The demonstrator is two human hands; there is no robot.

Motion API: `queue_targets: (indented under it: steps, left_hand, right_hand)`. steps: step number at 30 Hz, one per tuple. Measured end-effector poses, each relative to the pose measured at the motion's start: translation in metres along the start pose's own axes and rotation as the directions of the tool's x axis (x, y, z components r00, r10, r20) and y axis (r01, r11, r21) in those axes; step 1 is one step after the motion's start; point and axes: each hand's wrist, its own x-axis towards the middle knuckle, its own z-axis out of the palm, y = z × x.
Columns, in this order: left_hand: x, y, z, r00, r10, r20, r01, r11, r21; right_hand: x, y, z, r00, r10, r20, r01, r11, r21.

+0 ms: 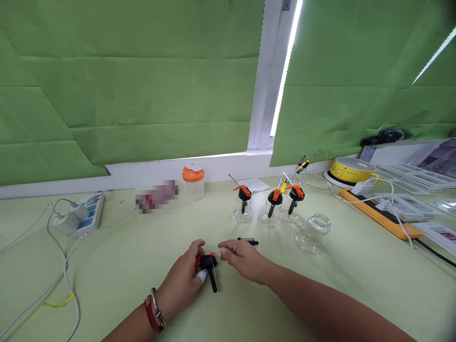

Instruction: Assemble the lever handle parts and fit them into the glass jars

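Note:
My left hand (185, 274) is closed round a black-and-orange bottle top (208, 261), whose black stem (213, 281) points down toward me beside a thin metal pin. Just right of it, my right hand (242, 259) has its thumb and forefinger brought together; anything between them is too small to make out. Behind the right fingers, a spring and black rod piece (248, 241) lies on the table, partly hidden by that hand. Farther back stand three glass bottles (242, 214) with similar black-and-orange tops (275, 196). An untopped glass bottle (309, 240) is to their right.
An orange-lidded cup (193, 183) stands at the back. White cables (66, 266) run from a power strip (90, 216) at left. On the right are an orange power strip (381, 213), a yellow round case (351, 170) and stacked trays (416, 178). Screwdrivers (301, 165) stand behind the bottles.

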Motion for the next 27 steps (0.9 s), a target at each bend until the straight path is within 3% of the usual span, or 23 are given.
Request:
queue_targets:
  steps: [3, 5, 8, 12, 14, 16, 19, 21, 23, 25, 27]
  left_hand:
    - [-0.004, 0.003, 0.001, 0.992, 0.110, 0.059, -0.111, 0.994, 0.004]
    - [-0.006, 0.004, 0.000, 0.981, 0.172, 0.094, -0.174, 0.985, 0.019]
    - [-0.008, 0.005, -0.001, 0.960, 0.234, 0.152, -0.238, 0.971, 0.010]
    - [-0.011, 0.006, -0.004, 0.950, 0.250, 0.186, -0.258, 0.966, 0.018]
    - [-0.012, 0.007, -0.009, 0.937, 0.273, 0.219, -0.285, 0.958, 0.024]
    - [-0.012, 0.008, -0.015, 0.908, 0.299, 0.293, -0.317, 0.948, 0.018]
    - [-0.009, 0.006, -0.025, 0.892, 0.266, 0.365, -0.294, 0.955, 0.023]
    - [-0.006, 0.003, -0.028, 0.928, 0.183, 0.324, -0.211, 0.976, 0.052]
    - [-0.002, -0.001, -0.030, 0.963, 0.098, 0.252, -0.119, 0.991, 0.068]
    - [0.001, -0.004, -0.031, 0.980, 0.049, 0.191, -0.062, 0.996, 0.065]
    - [0.003, -0.005, -0.031, 0.988, 0.026, 0.155, -0.033, 0.999, 0.042]
  right_hand:
    - [0.007, -0.007, 0.005, 0.988, 0.103, 0.119, -0.125, 0.972, 0.200]
    - [0.010, -0.008, 0.007, 0.980, 0.161, 0.113, -0.185, 0.951, 0.249]
    - [0.010, -0.003, 0.007, 0.957, 0.251, 0.143, -0.283, 0.914, 0.292]
    - [0.011, 0.008, 0.003, 0.943, 0.227, 0.244, -0.283, 0.931, 0.229]
    - [0.014, 0.011, 0.000, 0.961, 0.211, 0.180, -0.241, 0.956, 0.165]
    - [0.019, 0.011, -0.003, 0.984, 0.180, 0.015, -0.181, 0.981, 0.066]
    - [0.027, 0.012, -0.003, 0.955, -0.073, -0.288, 0.015, 0.980, -0.197]
    - [0.030, 0.017, 0.003, 0.905, -0.343, -0.253, 0.199, 0.865, -0.460]
    - [0.031, 0.025, 0.011, 0.872, -0.489, -0.008, 0.358, 0.649, -0.671]
    - [0.030, 0.034, 0.019, 0.862, -0.474, 0.177, 0.422, 0.479, -0.770]
    - [0.029, 0.038, 0.024, 0.876, -0.428, 0.224, 0.420, 0.445, -0.791]
